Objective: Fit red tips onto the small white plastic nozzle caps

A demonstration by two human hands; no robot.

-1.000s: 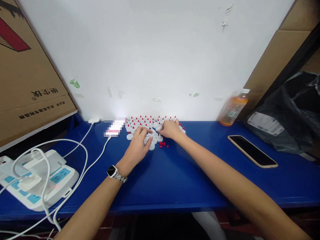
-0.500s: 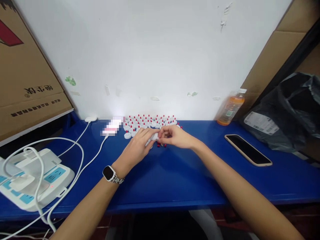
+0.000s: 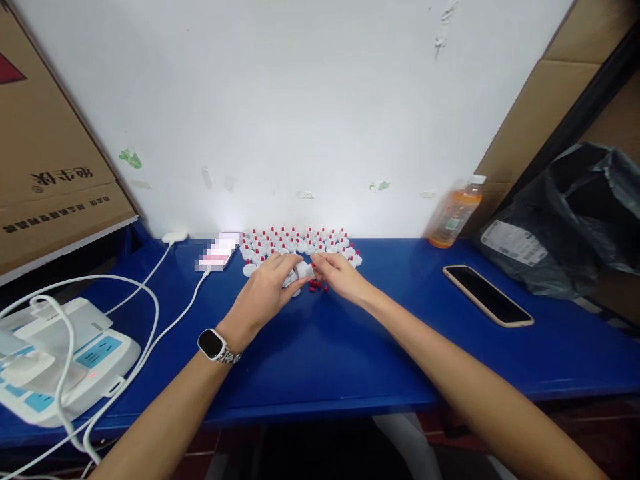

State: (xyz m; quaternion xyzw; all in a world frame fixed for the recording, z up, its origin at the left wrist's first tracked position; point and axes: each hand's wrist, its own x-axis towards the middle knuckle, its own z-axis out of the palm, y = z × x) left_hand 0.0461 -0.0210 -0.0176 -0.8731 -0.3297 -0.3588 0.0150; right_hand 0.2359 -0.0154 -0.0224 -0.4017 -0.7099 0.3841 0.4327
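Note:
My left hand [image 3: 270, 287] pinches a white bottle cap [image 3: 303, 270] between thumb and fingers, its narrow spout turned toward the right. At that spout, the fingers of my right hand [image 3: 336, 272] are pressed together; whatever they pinch is too small or hidden to make out. Just below lie several loose small red tips [image 3: 319, 287] on the blue table [image 3: 320, 353]. Behind both hands stand rows of white caps topped with red tips [image 3: 250, 268]. A few more white caps [image 3: 296, 291] are partly covered by my left hand.
A phone on a cable [image 3: 220, 250] lies left of the caps, near a white power strip [image 3: 100, 373] with looping cables. To the right are a tan-edged phone [image 3: 487, 297], an orange drink bottle [image 3: 456, 213] and a dark plastic bag [image 3: 550, 220]. A white wall [image 3: 300, 120] rises behind.
My right fingers have shifted and closed nearer together at the spout, and more of the white cap shows. The whole view has moved slightly.

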